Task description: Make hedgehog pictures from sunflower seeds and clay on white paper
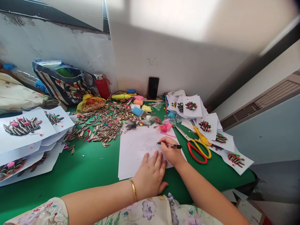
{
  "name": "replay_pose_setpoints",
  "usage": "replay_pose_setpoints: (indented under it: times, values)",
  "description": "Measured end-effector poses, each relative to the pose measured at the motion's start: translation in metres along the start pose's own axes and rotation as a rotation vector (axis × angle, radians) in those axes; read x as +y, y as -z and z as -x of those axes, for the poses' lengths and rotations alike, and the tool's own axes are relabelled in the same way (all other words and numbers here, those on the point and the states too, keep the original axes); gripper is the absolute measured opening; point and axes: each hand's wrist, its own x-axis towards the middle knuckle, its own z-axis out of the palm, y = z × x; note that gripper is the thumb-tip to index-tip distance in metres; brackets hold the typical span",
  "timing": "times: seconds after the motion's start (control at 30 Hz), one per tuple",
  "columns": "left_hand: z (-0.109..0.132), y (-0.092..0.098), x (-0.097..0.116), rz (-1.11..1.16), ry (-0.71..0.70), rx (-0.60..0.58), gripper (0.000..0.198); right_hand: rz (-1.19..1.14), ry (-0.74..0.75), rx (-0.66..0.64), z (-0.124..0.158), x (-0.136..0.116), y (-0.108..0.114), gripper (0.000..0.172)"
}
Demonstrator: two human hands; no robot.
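A black pen (172, 145) is pinched in my right hand (172, 153), its tip close to the right end of a small hedgehog drawing (149, 144). The drawing is on a sheet of white paper (130, 164), where a few stray short lines also show. My left hand (152, 172) lies flat on the sheet below the drawing, fingers spread, with a gold bangle at the wrist. Right of the paper, scissors (197, 151) with red and yellow handles rest on the green table, beside a yellow-handled utility knife (202, 135).
A spread of striped sunflower seeds (106, 125) covers the back middle, with coloured clay packets (137, 111) beside it. Stacks of seed-decorated cards lie left (30, 137) and right (206, 125). Behind stand a red flask (102, 87), a striped bag (67, 82) and a phone (153, 88) against the wall.
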Motion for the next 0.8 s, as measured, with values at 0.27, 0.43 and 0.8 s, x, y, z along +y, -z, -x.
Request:
replay_pose_setpoints:
  times: [0.27, 0.43, 0.8]
  values:
    - [0.0001, -0.0011, -0.0002, 0.001, -0.001, 0.008, 0.074, -0.036, 0.011, 0.021, 0.0001, -0.0002, 0.0005, 0.018]
    - [0.0005, -0.0005, 0.0008, -0.001, 0.001, 0.004, 0.074, 0.002, -0.004, 0.000, 0.0004, -0.0025, 0.0000, 0.019]
    - [0.0001, -0.0002, 0.0002, 0.001, 0.001, 0.006, 0.074, 0.008, 0.018, -0.011, -0.0018, -0.0037, -0.0002, 0.021]
